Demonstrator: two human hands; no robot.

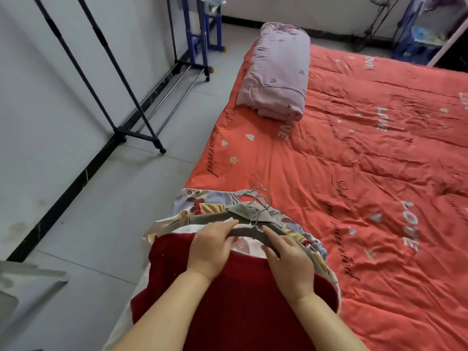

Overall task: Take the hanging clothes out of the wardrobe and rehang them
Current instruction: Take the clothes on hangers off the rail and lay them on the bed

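While the clothes pile (202,201) lies on the bed's (367,173) near edge, both hands hold its top grey hanger (249,230). The left hand (212,249) and the right hand (288,264) each curl round one arm of it, above a red garment (240,300).

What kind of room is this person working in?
Most likely a bedroom: a quilt-covered bed, a folded lilac blanket on it, and a clothes rack by the wall.
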